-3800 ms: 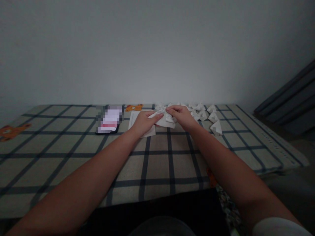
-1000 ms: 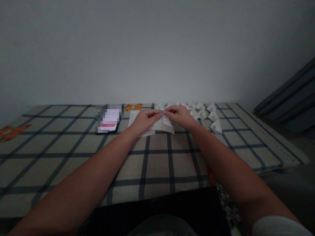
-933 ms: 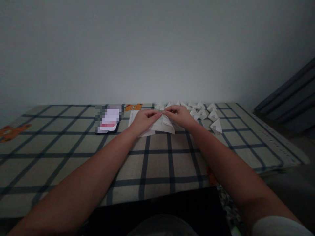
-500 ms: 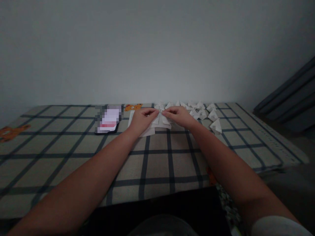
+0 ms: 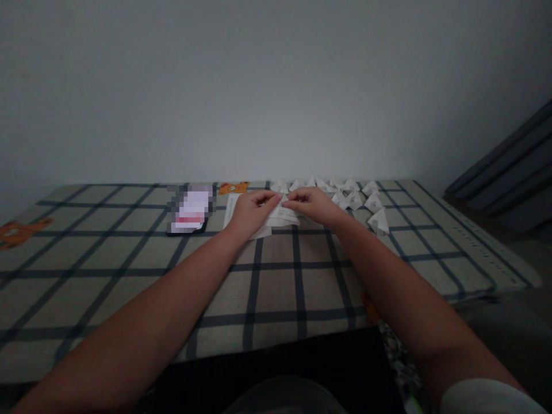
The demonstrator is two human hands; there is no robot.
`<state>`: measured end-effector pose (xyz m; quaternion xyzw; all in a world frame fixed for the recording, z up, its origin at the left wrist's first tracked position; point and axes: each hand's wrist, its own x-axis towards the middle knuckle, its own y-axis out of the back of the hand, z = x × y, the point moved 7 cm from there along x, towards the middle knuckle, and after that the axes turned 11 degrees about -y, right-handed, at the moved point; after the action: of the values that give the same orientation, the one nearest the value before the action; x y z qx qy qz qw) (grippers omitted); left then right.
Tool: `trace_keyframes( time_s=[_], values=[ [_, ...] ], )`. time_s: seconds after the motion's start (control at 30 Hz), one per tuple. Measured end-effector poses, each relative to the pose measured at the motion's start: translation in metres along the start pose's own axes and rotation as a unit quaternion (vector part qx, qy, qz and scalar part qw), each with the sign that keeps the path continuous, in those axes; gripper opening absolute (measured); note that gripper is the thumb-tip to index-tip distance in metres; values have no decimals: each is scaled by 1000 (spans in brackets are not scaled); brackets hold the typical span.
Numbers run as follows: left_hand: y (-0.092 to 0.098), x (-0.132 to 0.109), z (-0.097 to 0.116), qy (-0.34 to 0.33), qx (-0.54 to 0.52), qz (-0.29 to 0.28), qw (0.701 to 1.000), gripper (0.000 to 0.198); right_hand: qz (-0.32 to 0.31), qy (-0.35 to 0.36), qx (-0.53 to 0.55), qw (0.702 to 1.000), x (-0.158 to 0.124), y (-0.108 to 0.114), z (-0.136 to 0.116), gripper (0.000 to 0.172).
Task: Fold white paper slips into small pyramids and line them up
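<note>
My left hand and my right hand meet over white paper sheets that lie on the checked cloth. Thumb and fingers of each hand are pinched together at a small folded piece of paper. Most of that piece is hidden by the fingertips, so its exact shape does not show. Beyond and to the right of my right hand stand several pointed folded paper pieces, the nearest one close to my right wrist.
A phone with a lit, blurred screen lies left of my left hand. The checked tablecloth covers the table, with a bear print near the back. A plain wall rises behind, and grey folded fabric hangs at right.
My fingers have shifted slightly at the folded paper. The flap that stood up between my hands now lies lower, and printing shows on the sheet beneath. Phone and pointed pieces have stayed put.
</note>
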<state>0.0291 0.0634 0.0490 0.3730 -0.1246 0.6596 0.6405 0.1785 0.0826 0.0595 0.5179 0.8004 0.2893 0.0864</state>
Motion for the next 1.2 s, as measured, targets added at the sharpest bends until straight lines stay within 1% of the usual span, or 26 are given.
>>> trace_keyframes(
  time_s=[0.13, 0.23, 0.3, 0.4, 0.47, 0.53, 0.63, 0.8, 0.97, 1.13, 1.2],
  values=[
    [-2, 1, 0, 5, 8, -21, 1000, 30, -12, 9, -10, 1000, -2, -1, -2, 31],
    [-2, 3, -1, 12, -7, -34, 999, 32, 0, 14, -20, 1000, -1, 1, 0, 31],
    [-3, 4, -5, 26, -22, -61, 998, 34, 22, 15, -22, 999, 1, 3, 2, 31],
    [-7, 2, -11, 46, -15, -120, 992, 40, 58, 10, -23, 998, 3, 8, 4, 32],
    [-8, 2, -13, 48, -2, -139, 989, 42, 70, 6, -17, 997, 3, 10, 5, 34],
    [-6, 3, -13, 44, 7, -135, 990, 43, 61, 2, -11, 998, 2, 9, 6, 37],
    [-5, 4, -11, 38, 19, -129, 991, 43, 28, -14, -21, 999, 2, 5, 8, 41],
    [-5, 4, -8, 26, 33, -123, 991, 41, 13, -12, -38, 999, 0, 4, 7, 40],
    [-4, 2, -7, 28, 21, -94, 995, 39, -3, -10, -34, 999, 0, 3, 5, 40],
    [-6, 1, -11, 40, -1, -109, 993, 38, -7, -15, -29, 999, -1, 2, 6, 42],
    [-6, 1, -13, 52, -24, -104, 993, 39, -7, -20, -19, 1000, -1, 2, 6, 43]
  ],
)
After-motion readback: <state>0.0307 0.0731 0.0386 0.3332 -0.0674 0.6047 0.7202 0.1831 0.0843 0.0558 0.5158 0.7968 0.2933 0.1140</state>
